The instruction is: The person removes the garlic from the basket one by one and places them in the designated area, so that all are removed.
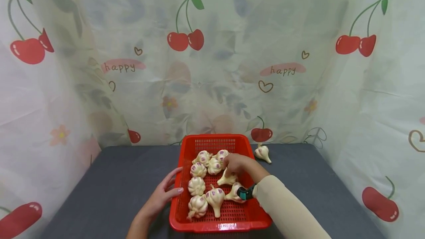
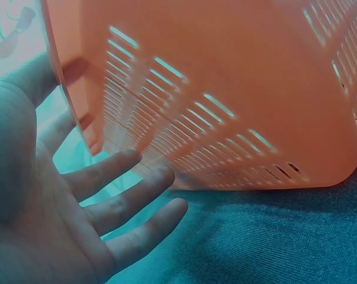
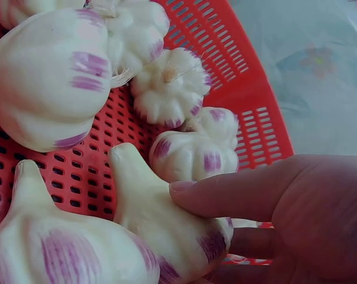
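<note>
My right hand (image 1: pixel 236 163) reaches into the red plastic basket (image 1: pixel 176 209) and holds a garlic bulb (image 1: pixel 227 178) near its right side. In the right wrist view the thumb lies on this garlic bulb (image 3: pixel 166 219), with the fingers partly hidden behind it. Several other white and purple garlic bulbs (image 1: pixel 196 186) lie in the basket, mostly along its left side and far end. My left hand (image 1: pixel 162 194) rests at the basket's left rim. Its thumb and index finger reach over the rim, while the other fingers (image 2: pixel 128 201) extend loosely beside the outer wall.
One garlic bulb (image 1: pixel 263 153) lies outside the basket, at the back right of the dark grey table (image 1: pixel 132 172). A printed cloth curtain (image 1: pixel 216 65) closes off the back and both sides. A black band with a teal part (image 1: pixel 245 193) sits at the right wrist.
</note>
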`<state>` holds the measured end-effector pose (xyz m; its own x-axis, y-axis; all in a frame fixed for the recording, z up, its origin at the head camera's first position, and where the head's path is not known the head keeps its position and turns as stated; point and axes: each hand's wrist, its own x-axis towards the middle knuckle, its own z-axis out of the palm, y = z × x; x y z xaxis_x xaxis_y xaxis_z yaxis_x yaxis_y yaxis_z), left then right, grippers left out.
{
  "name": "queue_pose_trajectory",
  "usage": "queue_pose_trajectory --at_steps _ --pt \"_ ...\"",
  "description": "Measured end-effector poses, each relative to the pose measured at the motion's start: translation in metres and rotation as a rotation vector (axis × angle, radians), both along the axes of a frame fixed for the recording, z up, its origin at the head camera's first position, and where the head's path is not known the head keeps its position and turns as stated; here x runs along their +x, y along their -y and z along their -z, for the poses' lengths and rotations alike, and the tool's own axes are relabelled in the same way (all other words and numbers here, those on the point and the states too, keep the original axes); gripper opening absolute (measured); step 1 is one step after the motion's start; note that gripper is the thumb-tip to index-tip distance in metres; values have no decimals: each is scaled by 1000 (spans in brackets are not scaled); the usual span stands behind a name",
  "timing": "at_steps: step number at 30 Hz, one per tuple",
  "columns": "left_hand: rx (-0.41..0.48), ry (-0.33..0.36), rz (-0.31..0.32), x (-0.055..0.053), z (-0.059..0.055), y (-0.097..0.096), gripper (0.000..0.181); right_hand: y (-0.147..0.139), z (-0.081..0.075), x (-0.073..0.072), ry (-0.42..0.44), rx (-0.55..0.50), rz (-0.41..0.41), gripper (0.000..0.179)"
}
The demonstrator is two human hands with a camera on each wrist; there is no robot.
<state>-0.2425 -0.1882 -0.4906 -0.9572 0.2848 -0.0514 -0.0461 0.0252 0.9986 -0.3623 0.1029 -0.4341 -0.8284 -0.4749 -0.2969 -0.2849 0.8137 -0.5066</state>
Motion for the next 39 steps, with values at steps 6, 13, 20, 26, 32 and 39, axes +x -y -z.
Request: queue_pose_trajectory --at_steps 6,13,20,26,32,39 --pt "7 1 -1 0 0 0 65 -3 -14 7 -91 -45 -16 25" --pt "4 -1 -1 0 0 0 65 -7 -26 12 -158 -132 -14 28" --pt "8 1 6 0 1 0 65 -19 -38 16 -247 -190 -49 26" --pt "17 -2 14 0 2 1 65 -32 -47 17 -314 -206 -34 26" --pt "17 -9 12 -1 1 0 65 -45 -55 17 -357 -222 58 26" --pt "16 -9 12 0 2 0 65 -59 -61 16 -371 -309 125 33"
